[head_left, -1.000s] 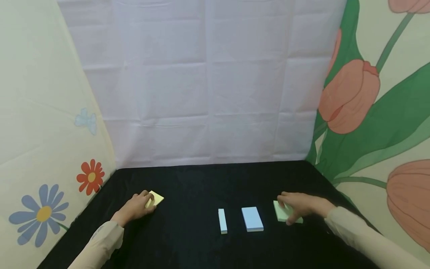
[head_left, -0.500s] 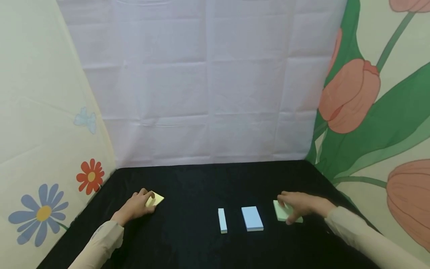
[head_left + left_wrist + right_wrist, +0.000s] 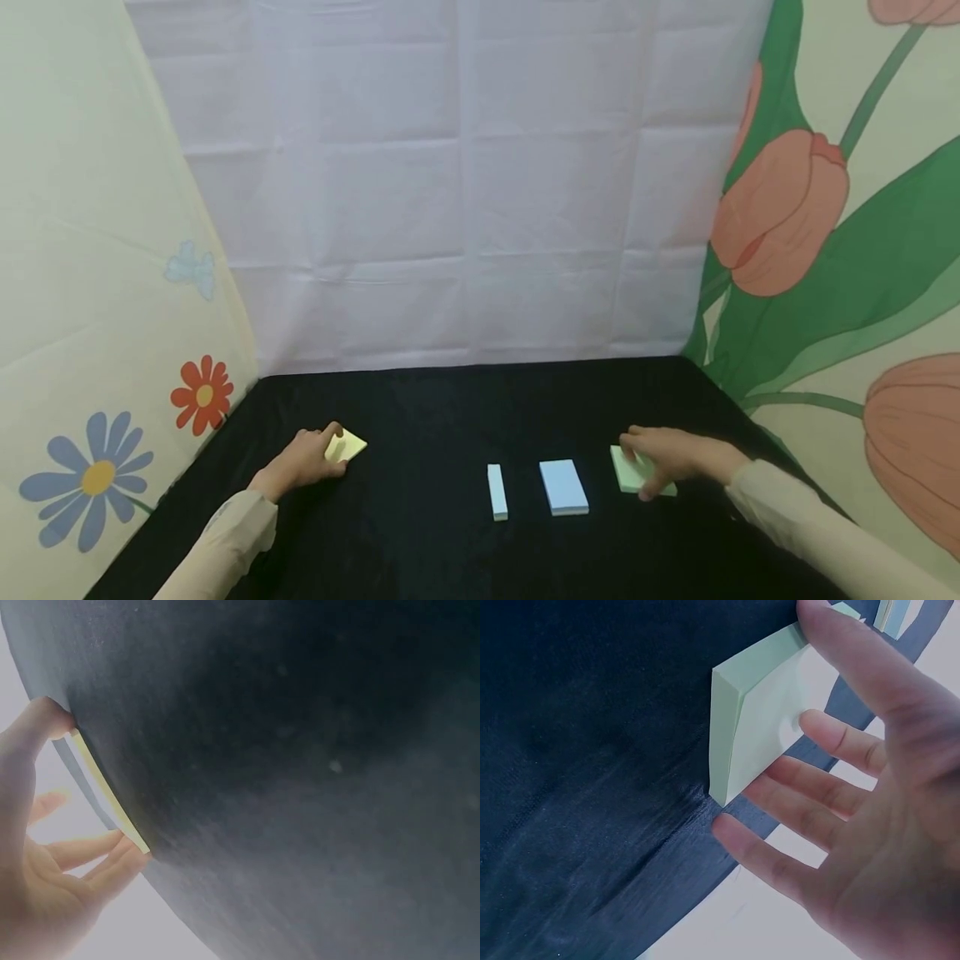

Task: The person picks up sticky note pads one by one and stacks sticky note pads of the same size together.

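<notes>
Toward the left of the black tabletop, my left hand [image 3: 300,460] holds a yellow sticky-note pad [image 3: 349,446] by its edges. The left wrist view shows the thumb at one end of the yellow pad [image 3: 112,796] and fingertips at the other. On the right side, my right hand [image 3: 671,454] spans a light green sticky-note pad [image 3: 630,473], its thumb at the near edge. In the right wrist view, the thumb and middle fingers touch opposite edges of the thick green pad [image 3: 776,709], while the little finger stands apart. The palm hides part of it from above.
Between the hands lie a larger blue sticky-note pad [image 3: 564,487] and a narrow pale blue one [image 3: 497,492]. Behind the black tabletop [image 3: 420,417] hangs a white cloth [image 3: 465,208]. Flower-patterned cloths border both sides.
My left index finger has shifted slightly over the yellow pad. The right hand and the other pads stay where they were.
</notes>
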The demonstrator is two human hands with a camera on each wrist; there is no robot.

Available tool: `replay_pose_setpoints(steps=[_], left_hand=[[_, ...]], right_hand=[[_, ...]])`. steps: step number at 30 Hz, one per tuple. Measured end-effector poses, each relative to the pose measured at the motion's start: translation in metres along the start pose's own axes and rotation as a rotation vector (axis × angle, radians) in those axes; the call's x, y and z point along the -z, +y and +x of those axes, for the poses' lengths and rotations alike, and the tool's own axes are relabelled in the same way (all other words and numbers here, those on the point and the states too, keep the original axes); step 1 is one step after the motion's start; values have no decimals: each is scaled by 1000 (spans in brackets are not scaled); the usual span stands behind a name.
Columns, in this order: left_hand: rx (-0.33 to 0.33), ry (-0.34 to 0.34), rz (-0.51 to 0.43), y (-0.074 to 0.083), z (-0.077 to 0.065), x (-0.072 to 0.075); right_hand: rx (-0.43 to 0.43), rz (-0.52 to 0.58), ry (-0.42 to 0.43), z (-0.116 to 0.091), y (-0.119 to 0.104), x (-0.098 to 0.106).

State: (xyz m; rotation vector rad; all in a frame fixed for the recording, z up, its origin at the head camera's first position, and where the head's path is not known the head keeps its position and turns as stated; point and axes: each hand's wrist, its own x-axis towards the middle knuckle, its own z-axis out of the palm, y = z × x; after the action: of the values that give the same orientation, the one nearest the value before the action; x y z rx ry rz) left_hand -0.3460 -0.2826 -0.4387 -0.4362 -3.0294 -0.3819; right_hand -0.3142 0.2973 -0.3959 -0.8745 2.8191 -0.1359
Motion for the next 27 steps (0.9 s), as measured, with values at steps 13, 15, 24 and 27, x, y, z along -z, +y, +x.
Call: replay_pose_setpoints(steps=[13,15,24,27], left_hand=[[44,15,76,6,-1,-1],[44,18,79,6,0,-2],[31,17,50,8,1,-1],[25,19,37,8,1,0]], right_hand=[[-2,-25,-2,1,1,-1],[1,-30,-1,0,0,-1],[48,-57,16,1,-1,1],[70,-61,25,1,0,1]])
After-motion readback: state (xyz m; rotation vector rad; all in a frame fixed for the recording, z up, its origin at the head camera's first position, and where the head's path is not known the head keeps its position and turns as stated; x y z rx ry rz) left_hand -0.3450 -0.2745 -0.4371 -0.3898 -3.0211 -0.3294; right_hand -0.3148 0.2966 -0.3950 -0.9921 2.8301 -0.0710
